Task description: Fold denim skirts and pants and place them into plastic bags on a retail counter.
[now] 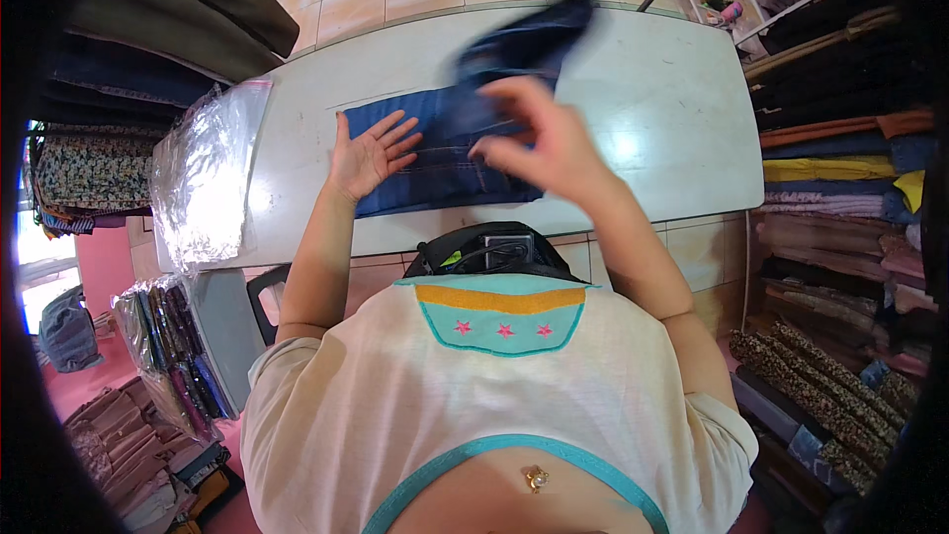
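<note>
A pair of folded dark blue denim jeans (437, 178) lies across the white table in front of me. One part of the denim (526, 44) is raised toward the far side and blurred by motion. My left hand (374, 152) is spread palm up at the left end of the jeans, holding nothing. Over the right part of the denim is my right hand (541, 137), blurred, with thumb and forefinger apart. Its other fingers are partly hidden, and no cloth shows pinched between the visible fingertips.
Clear plastic bags (211, 170) lie on the left end of the white table (667, 111). Hanging trousers (200, 0) crowd the far left. Shelves of folded garments (823, 230) stand along the right. A black bag (497, 248) sits between my body and the table edge.
</note>
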`<state>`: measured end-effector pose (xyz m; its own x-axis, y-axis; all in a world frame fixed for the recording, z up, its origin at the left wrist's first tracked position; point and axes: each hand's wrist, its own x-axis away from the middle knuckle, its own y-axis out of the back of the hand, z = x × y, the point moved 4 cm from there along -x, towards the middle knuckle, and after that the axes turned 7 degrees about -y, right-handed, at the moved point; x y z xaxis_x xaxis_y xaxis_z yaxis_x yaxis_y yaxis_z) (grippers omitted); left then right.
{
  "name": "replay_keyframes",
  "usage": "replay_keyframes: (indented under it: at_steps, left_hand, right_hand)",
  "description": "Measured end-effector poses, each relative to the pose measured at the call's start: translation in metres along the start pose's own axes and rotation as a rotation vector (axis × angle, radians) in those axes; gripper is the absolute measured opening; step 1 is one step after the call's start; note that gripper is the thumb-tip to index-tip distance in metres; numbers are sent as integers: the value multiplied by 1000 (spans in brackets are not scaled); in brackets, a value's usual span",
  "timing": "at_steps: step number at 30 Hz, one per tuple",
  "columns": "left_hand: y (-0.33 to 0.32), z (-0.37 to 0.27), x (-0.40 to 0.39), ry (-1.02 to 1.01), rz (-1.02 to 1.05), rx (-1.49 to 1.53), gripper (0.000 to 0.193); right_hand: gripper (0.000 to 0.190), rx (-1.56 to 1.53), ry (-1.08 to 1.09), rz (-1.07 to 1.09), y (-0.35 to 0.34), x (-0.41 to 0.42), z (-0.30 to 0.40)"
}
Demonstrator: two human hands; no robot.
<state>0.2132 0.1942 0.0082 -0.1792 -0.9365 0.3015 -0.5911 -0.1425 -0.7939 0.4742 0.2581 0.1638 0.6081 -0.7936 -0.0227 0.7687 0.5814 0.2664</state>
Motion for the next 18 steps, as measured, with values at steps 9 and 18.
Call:
replay_keyframes:
  at_steps: [9, 18]
  left_hand:
    - [71, -7, 34, 69, -293, -166, 61]
    - [87, -32, 44, -46, -314, -610, 60]
  right_hand:
    - [58, -22, -54, -196, -34, 28, -111]
    - [92, 757, -190, -273, -88, 71, -175]
